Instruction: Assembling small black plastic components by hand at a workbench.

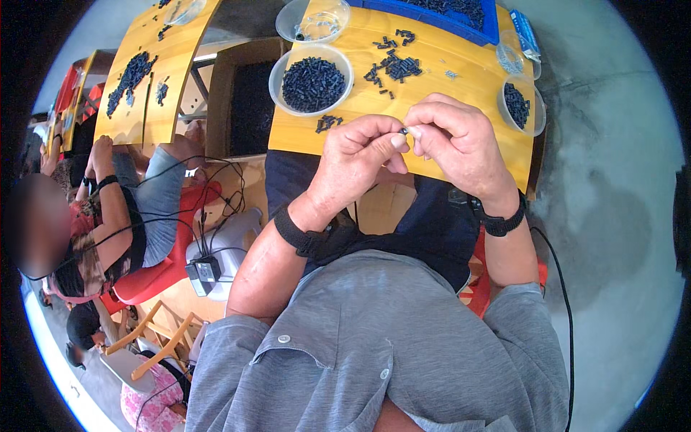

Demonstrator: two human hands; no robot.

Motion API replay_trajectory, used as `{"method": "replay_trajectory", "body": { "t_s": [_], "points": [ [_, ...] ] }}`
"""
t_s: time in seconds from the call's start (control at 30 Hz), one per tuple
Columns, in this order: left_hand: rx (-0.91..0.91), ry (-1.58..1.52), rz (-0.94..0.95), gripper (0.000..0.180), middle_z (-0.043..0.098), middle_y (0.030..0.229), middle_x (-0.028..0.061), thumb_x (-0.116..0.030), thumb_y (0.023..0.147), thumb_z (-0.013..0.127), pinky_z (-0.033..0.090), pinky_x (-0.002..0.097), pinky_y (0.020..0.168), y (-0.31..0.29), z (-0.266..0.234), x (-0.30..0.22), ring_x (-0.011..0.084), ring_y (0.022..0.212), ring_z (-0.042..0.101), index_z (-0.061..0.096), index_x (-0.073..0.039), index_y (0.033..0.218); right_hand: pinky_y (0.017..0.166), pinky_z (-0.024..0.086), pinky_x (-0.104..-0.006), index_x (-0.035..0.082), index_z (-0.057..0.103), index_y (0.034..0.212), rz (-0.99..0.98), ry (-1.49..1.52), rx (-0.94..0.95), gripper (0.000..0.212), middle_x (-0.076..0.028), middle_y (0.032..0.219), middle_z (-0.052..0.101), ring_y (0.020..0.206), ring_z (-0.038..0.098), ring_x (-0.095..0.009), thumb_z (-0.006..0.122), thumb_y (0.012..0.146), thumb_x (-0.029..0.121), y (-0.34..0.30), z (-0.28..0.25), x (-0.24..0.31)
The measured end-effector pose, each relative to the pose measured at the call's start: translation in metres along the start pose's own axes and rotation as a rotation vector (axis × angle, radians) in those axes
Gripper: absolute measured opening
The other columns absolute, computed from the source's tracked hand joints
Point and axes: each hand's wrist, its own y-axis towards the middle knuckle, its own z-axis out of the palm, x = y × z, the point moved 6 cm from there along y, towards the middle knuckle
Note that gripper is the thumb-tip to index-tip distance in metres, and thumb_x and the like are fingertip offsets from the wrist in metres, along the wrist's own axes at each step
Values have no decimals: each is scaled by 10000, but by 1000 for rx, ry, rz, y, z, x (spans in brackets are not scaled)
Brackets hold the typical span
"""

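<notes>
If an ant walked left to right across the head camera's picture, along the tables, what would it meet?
A neighbor's yellow table → an open cardboard box → a big clear bowl of black pieces → the left hand → a small black piece at the fingertips → the right hand → a smaller clear bowl of black pieces.

The left hand (360,155) and right hand (461,140) meet above the table's (296,135) near side, a small part (404,132) between their fingertips. Beyond them lies a loose heap of pieces (401,68), then a filled tray (489,18) at the far side. Left of the heap stands a bowl of pieces (311,111), a second bowl (284,20) behind it; a smaller bowl (536,111) sits at the right edge. Left of the table are a cardboard box (222,101) and, farther out, another table (173,61).
</notes>
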Motion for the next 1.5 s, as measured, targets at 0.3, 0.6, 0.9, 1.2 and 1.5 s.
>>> {"method": "replay_trajectory", "body": {
  "t_s": [0.3,0.6,0.9,1.2,1.5],
  "points": [
    [-12,-15,-57,125,647,838,79,-46,900,557,526,246,610,1,1,1,142,657,634,598,29,991,547,423,-330,10,604,817,-48,-101,5,59,-106,697,519,612,533,-245,581,778,-28,0,0,0],
    [2,-31,-76,126,650,852,88,-41,905,545,528,249,608,2,5,-7,150,663,639,596,27,997,562,436,-281,-5,605,848,-19,8,-101,85,-81,739,549,653,563,-167,590,779,-52,-5,-3,0],
    [34,-40,5,137,651,857,90,-44,902,553,525,239,611,2,8,-17,145,666,639,591,18,1018,562,443,-216,-3,600,858,40,115,-121,78,-56,795,559,653,559,-101,590,802,-56,-9,-4,1],
    [24,-50,-20,123,652,837,83,-45,901,556,527,240,590,-2,6,-16,139,648,638,600,25,992,584,462,-276,-8,608,854,-106,-34,-122,91,-100,787,582,689,585,-182,609,776,-54,-11,-4,9],
    [-20,-125,-48,110,645,765,42,-45,897,560,525,219,565,-1,4,-9,83,612,623,622,42,924,595,468,-307,-14,596,855,-237,-160,-145,94,-121,806,573,688,582,-240,589,775,-63,-13,4,12]
  ]
}}
